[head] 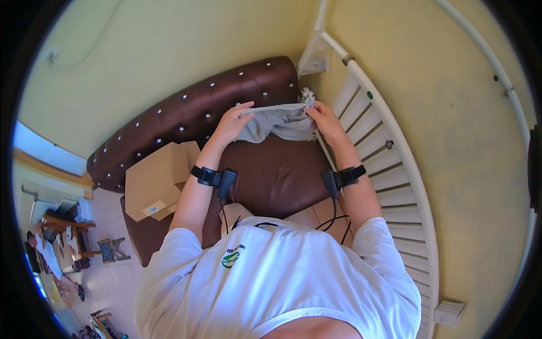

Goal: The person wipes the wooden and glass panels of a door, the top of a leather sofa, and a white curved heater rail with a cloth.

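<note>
A grey cloth [275,120] with a fringed edge is stretched between my two hands, above the brown tufted sofa [275,173]. My left hand [235,121] grips its left end, thumb below and fingers along the top edge. At the other end, my right hand [325,120] pinches a bunched, fringed corner. The cloth's lower part sags in folds over the seat. Black straps with small devices and cables are on both forearms.
An open cardboard box [154,182] rests on the sofa, left of my left forearm. A white radiator [400,186] runs along the right wall. At far left are a person [48,254], a wooden table [70,224] and a small stool [113,250].
</note>
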Demonstrator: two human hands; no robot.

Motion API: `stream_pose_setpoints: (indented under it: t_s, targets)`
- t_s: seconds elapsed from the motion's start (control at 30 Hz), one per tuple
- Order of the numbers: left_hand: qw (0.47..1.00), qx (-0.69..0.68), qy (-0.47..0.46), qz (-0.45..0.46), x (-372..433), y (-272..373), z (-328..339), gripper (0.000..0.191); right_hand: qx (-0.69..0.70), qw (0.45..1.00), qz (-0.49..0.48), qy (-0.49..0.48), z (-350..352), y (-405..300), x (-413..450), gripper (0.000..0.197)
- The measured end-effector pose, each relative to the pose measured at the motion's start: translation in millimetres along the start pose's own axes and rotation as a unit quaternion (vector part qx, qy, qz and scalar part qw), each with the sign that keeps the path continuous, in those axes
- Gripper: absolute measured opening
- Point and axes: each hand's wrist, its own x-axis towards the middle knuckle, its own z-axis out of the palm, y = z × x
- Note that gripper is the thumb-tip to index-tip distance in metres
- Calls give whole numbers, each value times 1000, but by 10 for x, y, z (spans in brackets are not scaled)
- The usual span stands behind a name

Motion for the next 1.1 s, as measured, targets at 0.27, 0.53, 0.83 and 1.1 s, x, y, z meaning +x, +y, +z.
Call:
stream_pose_setpoints:
  t_s: [0.27,0.53,0.83,1.1]
  targets:
    - [923,-233,28,-304,-375,157,-221,32,-117,982,-117,94,365,-77,89,16]
    - [685,-638,14,-350,-899,316,-459,49,-366,876,-257,-180,1689,-137,-689,36]
    - [766,-543,49,-341,-1509,316,-1099,32,-191,968,-144,-80,2092,-169,-780,21]
    - [825,-464,-153,-284,-1638,522,-1474,30,86,948,110,-287,2260,31,-1155,45]
